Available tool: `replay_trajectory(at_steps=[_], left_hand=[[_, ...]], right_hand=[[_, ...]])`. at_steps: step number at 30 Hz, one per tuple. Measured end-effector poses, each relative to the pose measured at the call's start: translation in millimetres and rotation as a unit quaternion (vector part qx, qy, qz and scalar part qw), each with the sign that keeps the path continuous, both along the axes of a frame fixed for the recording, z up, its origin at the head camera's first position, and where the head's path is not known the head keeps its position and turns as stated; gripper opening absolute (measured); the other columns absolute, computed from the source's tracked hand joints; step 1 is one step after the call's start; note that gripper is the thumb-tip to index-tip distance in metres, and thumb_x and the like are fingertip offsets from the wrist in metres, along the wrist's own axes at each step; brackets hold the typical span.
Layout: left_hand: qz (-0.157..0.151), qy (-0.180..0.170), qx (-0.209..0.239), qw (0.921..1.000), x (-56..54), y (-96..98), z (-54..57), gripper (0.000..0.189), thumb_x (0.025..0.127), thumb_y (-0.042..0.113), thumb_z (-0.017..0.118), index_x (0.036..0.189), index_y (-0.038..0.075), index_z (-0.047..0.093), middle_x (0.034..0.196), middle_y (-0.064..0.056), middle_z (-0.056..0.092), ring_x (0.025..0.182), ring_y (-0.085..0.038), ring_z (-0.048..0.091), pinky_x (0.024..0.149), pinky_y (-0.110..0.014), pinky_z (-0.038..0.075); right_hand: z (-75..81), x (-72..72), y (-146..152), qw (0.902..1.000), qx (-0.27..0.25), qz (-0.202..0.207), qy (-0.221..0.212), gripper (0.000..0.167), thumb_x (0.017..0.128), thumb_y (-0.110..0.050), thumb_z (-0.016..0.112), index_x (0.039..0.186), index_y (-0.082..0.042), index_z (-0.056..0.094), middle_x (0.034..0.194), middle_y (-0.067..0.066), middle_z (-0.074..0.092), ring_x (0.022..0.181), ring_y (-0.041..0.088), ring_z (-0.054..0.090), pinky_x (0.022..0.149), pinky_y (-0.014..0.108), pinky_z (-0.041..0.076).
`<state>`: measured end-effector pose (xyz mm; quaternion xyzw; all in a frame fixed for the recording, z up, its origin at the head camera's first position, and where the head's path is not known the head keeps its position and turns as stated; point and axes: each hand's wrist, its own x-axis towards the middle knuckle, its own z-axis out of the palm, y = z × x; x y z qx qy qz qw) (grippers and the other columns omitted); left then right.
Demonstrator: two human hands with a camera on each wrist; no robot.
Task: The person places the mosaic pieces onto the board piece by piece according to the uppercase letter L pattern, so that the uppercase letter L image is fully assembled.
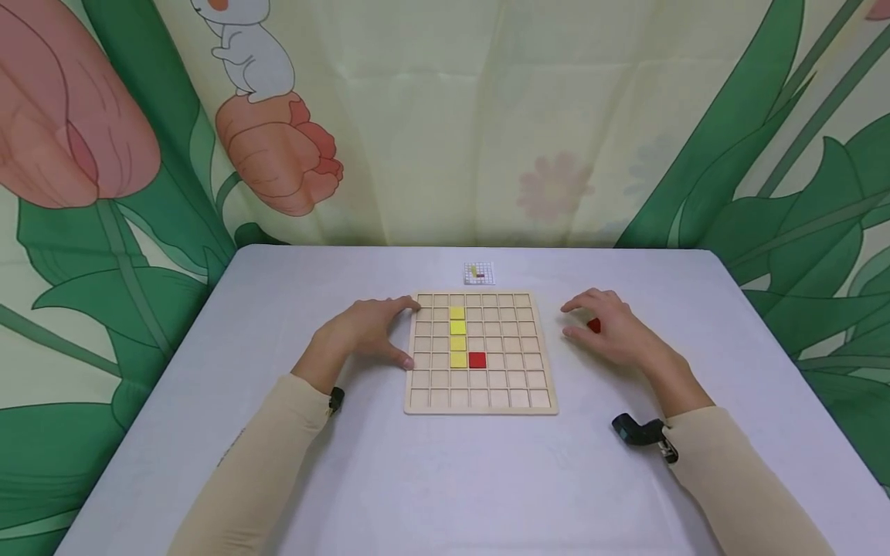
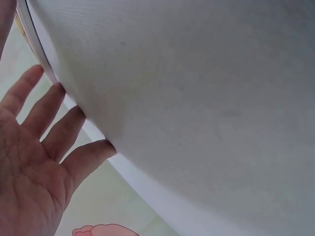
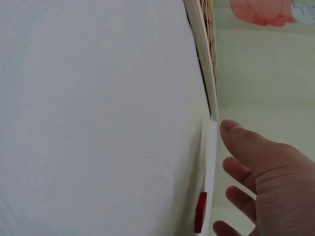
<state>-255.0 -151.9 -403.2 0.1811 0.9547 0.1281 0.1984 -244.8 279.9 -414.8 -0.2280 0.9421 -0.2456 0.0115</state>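
Note:
A wooden grid board point(image 1: 481, 411) lies on the table. Several yellow square tiles point(image 1: 458, 344) form a column in its cells, and a red tile point(image 1: 477, 360) sits right of the lowest one. My left hand point(image 1: 365, 328) rests at the board's left edge, thumb and forefinger spread apart along the frame; in the left wrist view its fingers are extended. Right of the board, my right hand point(image 1: 612, 330) hovers with loosely bent fingers around a loose red tile point(image 1: 594, 325). The right wrist view shows this red tile point(image 3: 201, 212) on the cloth, apart from the fingers.
A small printed card point(image 1: 479, 273) with a coloured grid pattern lies just behind the board. White cloth covers the table point(image 1: 480, 486). A patterned curtain point(image 1: 445, 123) hangs behind it.

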Motion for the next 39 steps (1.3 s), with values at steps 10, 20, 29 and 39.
replay_trajectory(at_steps=[10,20,29,39], left_hand=[[0.011,-0.005,-0.001,0.9999,-0.2,1.6,-1.2,0.107,0.064,0.063,0.091,0.153,0.033,0.041,0.158,-0.006,0.047,0.141,-0.033,0.048,0.115,-0.055,0.040],[0.014,-0.008,-0.003,0.9999,0.8,3.0,-1.9,0.108,0.063,0.064,0.091,0.153,0.034,0.041,0.158,-0.005,0.046,0.141,-0.031,0.048,0.114,-0.055,0.040],[0.011,-0.006,-0.013,0.9998,1.9,1.7,2.7,0.107,0.065,0.063,0.091,0.154,0.032,0.040,0.157,-0.007,0.048,0.140,-0.033,0.049,0.114,-0.055,0.041],[0.004,0.000,-0.006,1.0000,2.6,1.8,2.8,0.106,0.066,0.062,0.091,0.154,0.032,0.041,0.157,-0.007,0.048,0.140,-0.033,0.049,0.114,-0.055,0.040]], right_hand=[[-5.6,-1.3,13,0.9999,-0.004,-0.003,0.012,0.032,0.096,-0.017,0.073,0.125,-0.006,0.066,0.129,0.018,0.057,0.123,0.039,0.048,0.102,0.056,0.039],[-6.3,-0.5,25,0.9998,0.013,-0.012,0.002,0.042,0.096,-0.018,0.074,0.134,-0.004,0.063,0.138,0.023,0.054,0.128,0.044,0.045,0.104,0.061,0.040],[-4.0,3.8,31,0.9972,0.032,-0.048,-0.048,0.060,0.098,-0.028,0.072,0.147,-0.001,0.051,0.145,0.025,0.050,0.138,0.046,0.043,0.114,0.065,0.033],[2.9,7.8,41,0.9976,0.036,-0.019,-0.056,0.048,0.098,-0.028,0.072,0.135,0.001,0.062,0.143,0.023,0.051,0.136,0.047,0.044,0.113,0.066,0.034]])
